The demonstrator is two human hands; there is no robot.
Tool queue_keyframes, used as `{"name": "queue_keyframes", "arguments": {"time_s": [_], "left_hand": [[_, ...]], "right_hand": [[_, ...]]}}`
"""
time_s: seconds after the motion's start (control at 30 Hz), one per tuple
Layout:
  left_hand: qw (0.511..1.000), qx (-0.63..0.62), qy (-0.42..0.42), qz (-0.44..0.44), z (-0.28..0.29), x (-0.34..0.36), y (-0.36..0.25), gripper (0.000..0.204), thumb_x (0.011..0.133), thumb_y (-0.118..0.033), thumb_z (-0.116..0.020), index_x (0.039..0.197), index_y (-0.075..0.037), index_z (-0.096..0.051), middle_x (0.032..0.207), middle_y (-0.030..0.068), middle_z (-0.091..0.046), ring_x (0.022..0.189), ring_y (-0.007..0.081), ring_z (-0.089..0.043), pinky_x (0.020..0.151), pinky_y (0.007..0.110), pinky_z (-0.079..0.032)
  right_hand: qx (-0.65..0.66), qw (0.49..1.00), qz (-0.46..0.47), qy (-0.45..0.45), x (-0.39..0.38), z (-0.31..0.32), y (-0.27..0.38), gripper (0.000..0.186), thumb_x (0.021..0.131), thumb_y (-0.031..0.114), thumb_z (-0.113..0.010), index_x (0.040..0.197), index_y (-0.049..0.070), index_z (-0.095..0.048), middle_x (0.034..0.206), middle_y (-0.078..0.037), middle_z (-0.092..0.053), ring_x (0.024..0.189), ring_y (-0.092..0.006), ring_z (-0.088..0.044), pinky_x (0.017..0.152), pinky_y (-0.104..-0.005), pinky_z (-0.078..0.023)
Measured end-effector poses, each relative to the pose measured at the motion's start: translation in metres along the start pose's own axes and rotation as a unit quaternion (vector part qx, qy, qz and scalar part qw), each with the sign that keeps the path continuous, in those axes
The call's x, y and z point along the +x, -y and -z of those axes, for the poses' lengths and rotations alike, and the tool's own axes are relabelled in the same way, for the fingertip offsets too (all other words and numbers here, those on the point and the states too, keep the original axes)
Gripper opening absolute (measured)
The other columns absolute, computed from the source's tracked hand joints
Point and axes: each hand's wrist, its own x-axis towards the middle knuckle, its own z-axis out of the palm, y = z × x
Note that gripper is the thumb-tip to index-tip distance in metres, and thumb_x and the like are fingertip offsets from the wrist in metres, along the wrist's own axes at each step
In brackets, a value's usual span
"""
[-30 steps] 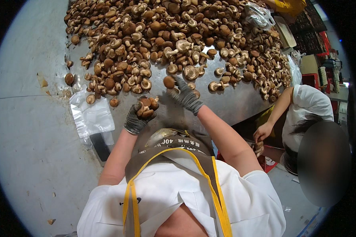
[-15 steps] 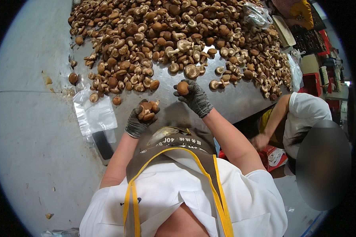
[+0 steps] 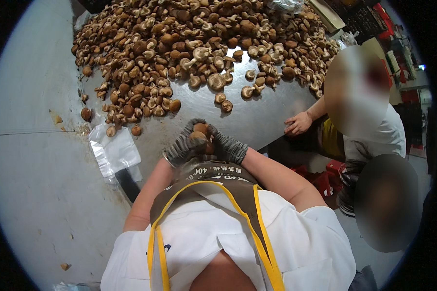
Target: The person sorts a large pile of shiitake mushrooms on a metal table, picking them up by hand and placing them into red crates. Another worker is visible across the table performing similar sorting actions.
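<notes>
Both of my hands wear grey knit gloves and are cupped together just above my apron. My left hand [image 3: 182, 145] and my right hand [image 3: 226, 146] close around a small clump of brown mushrooms [image 3: 199, 132] held between them. A large heap of brown and cream mushrooms [image 3: 189, 48] covers the far part of the grey metal table [image 3: 257, 119]. A few loose mushrooms [image 3: 223, 102] lie on the bare metal just beyond my hands.
A clear plastic bag [image 3: 114, 150] lies at the table's left edge, with a dark handle [image 3: 127, 183] beside it. Another person crouches at the right, one bare hand [image 3: 298, 123] on the table edge. Red crates [image 3: 325, 177] stand below them. Grey floor lies to the left.
My right hand picked one mushroom from the heap's edge and brought it back to my left hand. Both hands now meet around the clump. The person at the right moved closer.
</notes>
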Motion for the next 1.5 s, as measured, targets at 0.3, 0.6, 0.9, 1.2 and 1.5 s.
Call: {"name": "queue_keyframes", "arguments": {"time_s": [0.3, 0.6, 0.9, 1.2, 1.5], "left_hand": [[0.778, 0.598, -0.018, -0.189, -0.066, 0.010, -0.011, 0.067, 0.072, -0.043, -0.070, 0.121, -0.003, -0.050, 0.119, 0.0223, -0.051, 0.108, 0.0389, -0.049, 0.093, 0.043, -0.040], [0.697, 0.615, 0.070, -0.361, -0.099, 0.020, -0.006, 0.067, 0.065, -0.041, -0.073, 0.120, -0.008, -0.052, 0.121, 0.0190, -0.051, 0.107, 0.0389, -0.048, 0.091, 0.049, -0.037], [0.685, 0.615, 0.144, -0.363, -0.106, 0.026, 0.005, 0.086, 0.071, -0.061, -0.063, 0.137, -0.013, -0.039, 0.137, 0.0229, -0.036, 0.116, 0.0397, -0.043, 0.095, 0.049, -0.036], [0.728, 0.534, 0.366, -0.227, -0.152, 0.036, 0.004, 0.061, 0.074, -0.029, -0.066, 0.129, -0.008, -0.048, 0.128, 0.0208, -0.048, 0.116, 0.0390, -0.046, 0.099, 0.045, -0.037], [0.778, 0.474, 0.393, -0.127, -0.160, 0.045, 0.027, 0.039, 0.081, -0.016, -0.060, 0.118, -0.004, -0.056, 0.116, 0.0193, -0.057, 0.109, 0.0354, -0.053, 0.096, 0.040, -0.041]], "right_hand": [[0.179, 0.982, 0.050, 0.025, -0.008, 0.031, -0.003, 0.059, 0.075, 0.064, -0.059, 0.103, 0.012, -0.061, 0.097, -0.011, -0.065, 0.087, -0.0304, -0.062, 0.083, -0.0486, -0.050], [0.235, 0.952, 0.065, 0.186, -0.043, 0.049, 0.004, 0.043, 0.086, 0.051, -0.054, 0.096, 0.010, -0.062, 0.089, -0.009, -0.066, 0.080, -0.0212, -0.063, 0.076, -0.0377, -0.053], [0.157, 0.940, 0.194, 0.231, -0.045, 0.102, -0.013, 0.055, 0.085, 0.058, -0.050, 0.102, 0.006, -0.060, 0.086, -0.013, -0.063, 0.075, -0.0264, -0.060, 0.064, -0.0348, -0.051], [0.235, 0.864, 0.163, 0.414, -0.134, 0.197, -0.090, 0.064, 0.081, 0.065, -0.048, 0.107, 0.007, -0.059, 0.084, -0.014, -0.055, 0.069, -0.0242, -0.052, 0.059, -0.0371, -0.043], [0.353, 0.823, 0.445, -0.008, -0.283, 0.245, -0.256, 0.065, 0.078, 0.057, -0.058, 0.117, 0.006, -0.053, 0.137, -0.023, -0.037, 0.123, -0.0459, -0.040, 0.076, -0.0476, -0.053]]}}
